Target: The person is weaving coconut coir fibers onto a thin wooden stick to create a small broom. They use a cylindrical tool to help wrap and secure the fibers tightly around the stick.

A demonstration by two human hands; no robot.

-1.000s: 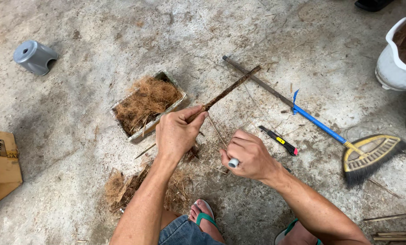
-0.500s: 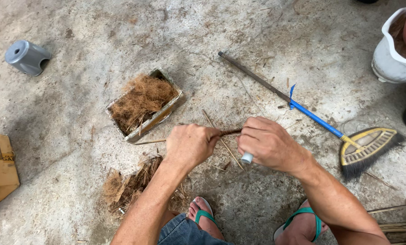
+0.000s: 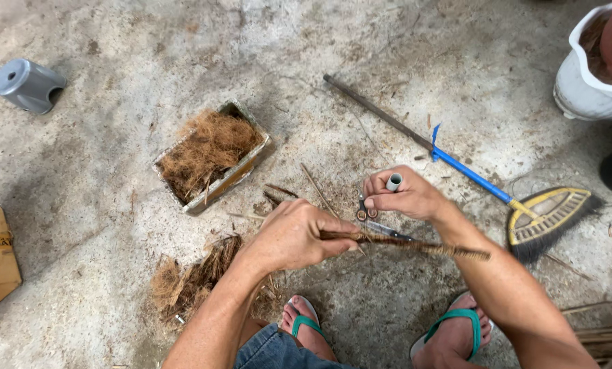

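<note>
Gripping tight, the left hand (image 3: pixel 296 236) has its fingers wrapped around one end of a fibre-wrapped stick (image 3: pixel 415 244), which runs out level to the right from the fist and passes under the right forearm. Most of the stick lies outside that grip, its far end sticking out past the wrist. Up above it, the right hand (image 3: pixel 405 195) is curled closed around a small grey tube (image 3: pixel 393 182), whose open end pokes out between thumb and fingers; this hand sits just above the stick, not touching it. Scissors (image 3: pixel 369 213) lie on the concrete floor (image 3: pixel 114 164) just below the right hand. Off to the left, a box of brown fibre (image 3: pixel 210 156) rests well apart, with loose fibre (image 3: pixel 186 283) beside the left forearm. A blue-handled broom (image 3: pixel 497 198) lies behind the right hand.
</note>
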